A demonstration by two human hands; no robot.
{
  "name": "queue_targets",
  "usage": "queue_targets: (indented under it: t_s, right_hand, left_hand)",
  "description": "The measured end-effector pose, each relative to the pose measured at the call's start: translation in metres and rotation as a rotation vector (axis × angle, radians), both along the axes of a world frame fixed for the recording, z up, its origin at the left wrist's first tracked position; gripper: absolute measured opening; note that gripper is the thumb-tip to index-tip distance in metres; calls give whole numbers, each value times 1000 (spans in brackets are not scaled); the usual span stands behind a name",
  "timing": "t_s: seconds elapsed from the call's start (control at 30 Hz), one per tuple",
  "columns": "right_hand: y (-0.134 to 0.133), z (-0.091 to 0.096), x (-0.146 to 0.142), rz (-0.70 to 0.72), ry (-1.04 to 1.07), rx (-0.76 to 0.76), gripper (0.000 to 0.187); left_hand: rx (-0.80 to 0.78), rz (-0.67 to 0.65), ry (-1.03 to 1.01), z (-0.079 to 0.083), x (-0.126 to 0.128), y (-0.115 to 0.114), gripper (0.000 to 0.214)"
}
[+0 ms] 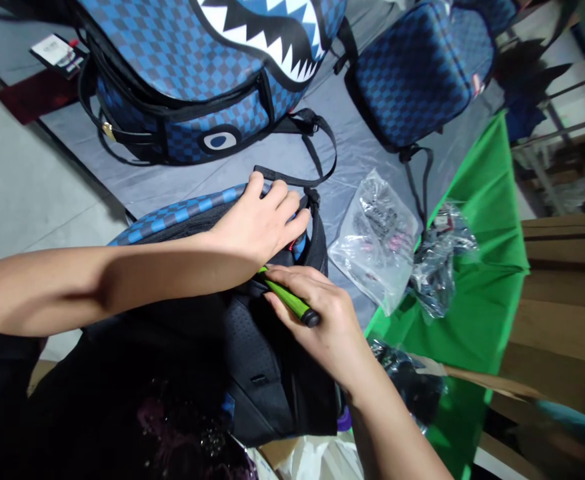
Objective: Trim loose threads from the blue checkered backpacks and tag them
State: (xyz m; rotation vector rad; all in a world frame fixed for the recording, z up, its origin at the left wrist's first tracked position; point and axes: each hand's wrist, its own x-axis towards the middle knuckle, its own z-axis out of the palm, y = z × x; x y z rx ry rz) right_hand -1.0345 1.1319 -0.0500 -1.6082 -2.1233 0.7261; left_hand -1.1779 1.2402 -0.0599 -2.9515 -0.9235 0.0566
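Note:
A black backpack (257,347) with a blue-and-black checkered front lies in front of me, its padded back towards me. My left hand (265,217) is closed over its upper edge, the fingers bent round the checkered fabric. My right hand (322,307) grips a slim tool with a bright green handle (289,300) and a black end cap. The tool's working end is hidden at the backpack, just below my left hand, so its kind does not show. A bit of red shows beside my left fingertips.
A large checkered backpack with shark teeth (182,67) lies on the grey-covered table (97,150), near a smaller checkered bag (417,73). Plastic-wrapped items (377,233) lie to the right, by green fabric (482,287). Cardboard boxes (567,287) stand far right.

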Motion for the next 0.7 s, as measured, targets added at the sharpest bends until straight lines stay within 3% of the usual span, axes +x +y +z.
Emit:
queue_targets:
  t_s: [0.33,0.7]
  right_hand:
    - [5,6,5,76,-5,-108,31]
    - [7,5,1,96,-84,-54,31]
  left_hand:
    - [-114,25,-117,-2,0,2,60]
    - [-5,-7,26,-2,1,4,52]
